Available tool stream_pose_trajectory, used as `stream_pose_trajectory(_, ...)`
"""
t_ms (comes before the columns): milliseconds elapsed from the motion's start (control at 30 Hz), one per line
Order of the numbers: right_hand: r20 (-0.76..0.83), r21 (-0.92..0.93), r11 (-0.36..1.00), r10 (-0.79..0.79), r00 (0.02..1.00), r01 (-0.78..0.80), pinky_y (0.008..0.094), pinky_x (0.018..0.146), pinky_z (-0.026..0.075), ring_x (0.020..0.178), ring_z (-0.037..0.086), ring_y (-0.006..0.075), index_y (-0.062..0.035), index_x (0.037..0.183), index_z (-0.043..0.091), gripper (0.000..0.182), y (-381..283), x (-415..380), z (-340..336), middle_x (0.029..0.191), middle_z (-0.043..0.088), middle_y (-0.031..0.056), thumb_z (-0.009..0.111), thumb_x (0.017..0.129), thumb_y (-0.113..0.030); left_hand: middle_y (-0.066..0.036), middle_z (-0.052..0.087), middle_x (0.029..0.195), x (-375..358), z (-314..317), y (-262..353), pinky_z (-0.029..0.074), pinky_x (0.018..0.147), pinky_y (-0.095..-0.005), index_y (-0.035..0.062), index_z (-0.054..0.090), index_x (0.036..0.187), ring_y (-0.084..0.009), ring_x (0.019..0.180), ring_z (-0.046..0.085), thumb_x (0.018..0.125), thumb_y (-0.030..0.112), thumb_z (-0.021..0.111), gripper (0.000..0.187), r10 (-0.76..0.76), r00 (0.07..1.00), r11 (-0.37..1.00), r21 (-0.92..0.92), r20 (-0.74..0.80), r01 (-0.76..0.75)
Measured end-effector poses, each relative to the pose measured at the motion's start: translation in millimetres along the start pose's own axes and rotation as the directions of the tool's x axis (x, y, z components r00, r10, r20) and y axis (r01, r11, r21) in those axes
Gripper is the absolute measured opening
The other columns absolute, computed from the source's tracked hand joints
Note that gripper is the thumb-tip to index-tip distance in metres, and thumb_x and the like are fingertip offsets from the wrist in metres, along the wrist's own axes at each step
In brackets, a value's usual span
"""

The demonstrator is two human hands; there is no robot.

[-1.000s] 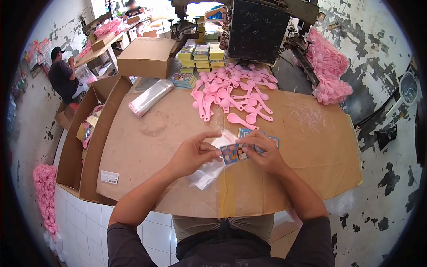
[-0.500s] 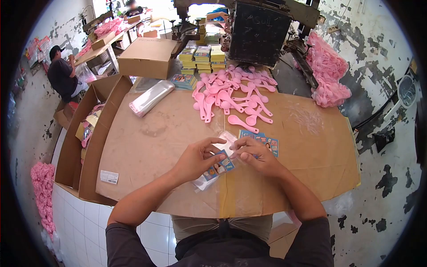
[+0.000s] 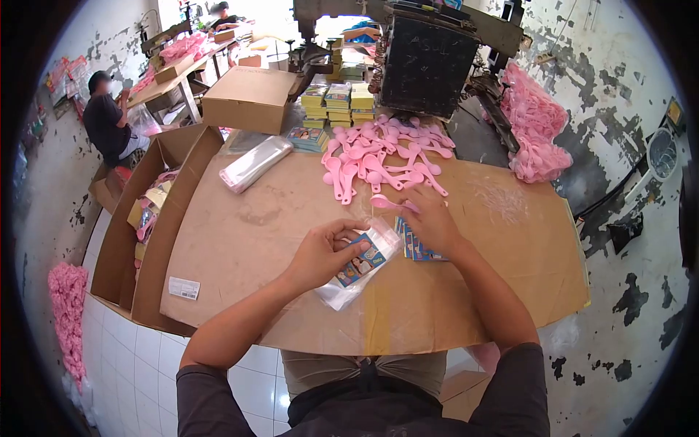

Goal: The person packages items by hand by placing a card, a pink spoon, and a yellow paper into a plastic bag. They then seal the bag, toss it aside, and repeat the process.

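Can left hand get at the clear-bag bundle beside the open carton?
Probably yes, once freed: the way to the bundle looks unobstructed, but the left hand is holding a card and a clear bag.

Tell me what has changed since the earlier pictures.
The right hand left the clear bags and moved forward, taking hold of a pink spoon by its handle. The left hand still holds the blue card against the bags.

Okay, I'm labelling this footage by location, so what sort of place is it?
Probably a small packing workshop: a pile of pink spoons, stacked printed cards and an open carton suggest it.
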State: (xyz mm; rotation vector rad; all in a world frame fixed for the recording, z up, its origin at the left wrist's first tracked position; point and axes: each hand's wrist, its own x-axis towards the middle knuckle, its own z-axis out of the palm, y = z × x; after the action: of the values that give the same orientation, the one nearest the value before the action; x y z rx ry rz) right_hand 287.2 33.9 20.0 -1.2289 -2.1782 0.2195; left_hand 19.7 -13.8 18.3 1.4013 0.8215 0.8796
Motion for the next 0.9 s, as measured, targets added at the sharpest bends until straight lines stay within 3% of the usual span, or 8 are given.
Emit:
stream_pose_trajectory(167,0.221,0.471,0.855,0.121,0.968,-0.215,0.0331,0.088,0.055,0.098,0.069,0.0212,0.0004,0.112,0.073,0.022,-17.8,-11.4,-37.3,0.107,0.073,0.0121,0.07,0.092,-0.008,-0.011,0.075,0.11,4.0,-4.7,-5.5,0.057,0.068,-0.0207,-0.0022,0.062,0.132,-0.0067,0.086,0.071,0.1,0.009,0.069,0.035,0.058,0.997,0.998,0.006,-0.057,-0.058)
stream_pose_trajectory(367,0.125,0.399,0.915,-0.121,0.985,0.062,0.0317,0.081,0.055,0.09,0.068,0.0189,-0.0005,0.107,0.076,0.017,-21.4,-19.9,-35.5,0.102,0.072,0.0094,0.07,0.093,-0.007,-0.011,0.074,0.113,4.3,-5.4,-6.8,0.059,0.08,-0.0242,-0.0044,0.064,0.129,-0.0095,0.094,0.071,0.1,0.009,0.068,0.032,0.031,0.999,0.999,0.017,-0.035,-0.031)
stream_pose_trajectory(467,0.275,0.339,0.941,-0.092,0.957,-0.007,0.0336,0.079,0.056,0.089,0.067,0.02,-0.0017,0.112,0.074,0.021,-30.7,-20.1,-39.5,0.104,0.072,0.0101,0.068,0.093,-0.005,-0.01,0.074,0.114,2.7,-5.2,-3.2,0.059,0.082,-0.0249,-0.0047,0.066,0.127,-0.0101,0.097,0.071,0.1,0.009,0.068,0.03,-0.019,1.0,0.995,0.099,0.016,0.017)
stream_pose_trajectory(567,0.229,0.386,0.92,-0.025,0.973,-0.068,0.0367,0.094,0.052,0.11,0.065,0.0236,-0.0034,0.132,0.065,0.036,-51.6,-20.4,-34.7,0.124,0.067,0.0128,0.061,0.097,-0.011,-0.009,0.074,0.113,1.4,-1.7,-2.4,0.058,0.084,-0.0252,-0.0048,0.066,0.126,-0.0099,0.099,0.07,0.101,0.009,0.068,0.029,-0.06,0.996,0.986,0.156,0.06,0.05)
stream_pose_trajectory(667,0.147,0.687,0.726,-0.092,0.985,-0.034,0.0396,0.112,0.04,0.133,0.053,0.027,-0.0048,0.151,0.045,0.055,-61.8,-25.5,-7.7,0.143,0.056,0.014,0.056,0.099,-0.019,-0.008,0.074,0.111,-0.3,4.7,-9.8,0.057,0.086,-0.0255,-0.0047,0.066,0.125,-0.0093,0.1,0.07,0.101,0.009,0.068,0.028,0.004,0.992,0.999,0.039,0.13,-0.01)
stream_pose_trajectory(767,0.354,0.928,0.198,-0.194,0.915,-0.317,0.0412,0.122,0.027,0.147,0.038,0.027,-0.0046,0.158,0.032,0.063,-68.4,-31.5,4.9,0.153,0.047,0.0142,0.052,0.101,-0.023,-0.007,0.074,0.11,-3.9,2.9,-6.4,0.055,0.086,-0.025,-0.0042,0.065,0.126,-0.0086,0.1,0.069,0.101,0.01,0.068,0.029,0.04,0.978,0.998,-0.06,0.205,-0.028)
stream_pose_trajectory(867,0.155,0.988,0.041,-0.197,0.968,-0.15,0.0425,0.122,0.026,0.145,0.041,0.0265,-0.0048,0.16,0.027,0.066,-54.7,-20.5,-11.9,0.155,0.046,0.0145,0.052,0.101,-0.022,-0.008,0.074,0.111,-4.1,-5.9,1.1,0.055,0.084,-0.0243,-0.0034,0.063,0.129,-0.0084,0.099,0.069,0.102,0.01,0.067,0.03,-0.011,0.963,0.992,-0.118,0.27,0.044)
stream_pose_trajectory(900,0.115,0.971,0.222,-0.12,0.986,-0.087,0.043,0.117,0.035,0.14,0.047,0.0261,-0.0074,0.151,0.046,0.053,-53.7,-20.2,-17.4,0.15,0.052,0.0137,0.059,0.1,-0.015,-0.008,0.074,0.112,-3.8,-8.8,2.3,0.055,0.083,-0.0241,-0.0031,0.063,0.13,-0.0085,0.098,0.069,0.102,0.011,0.066,0.031,-0.034,0.957,0.987,-0.14,0.29,0.077)
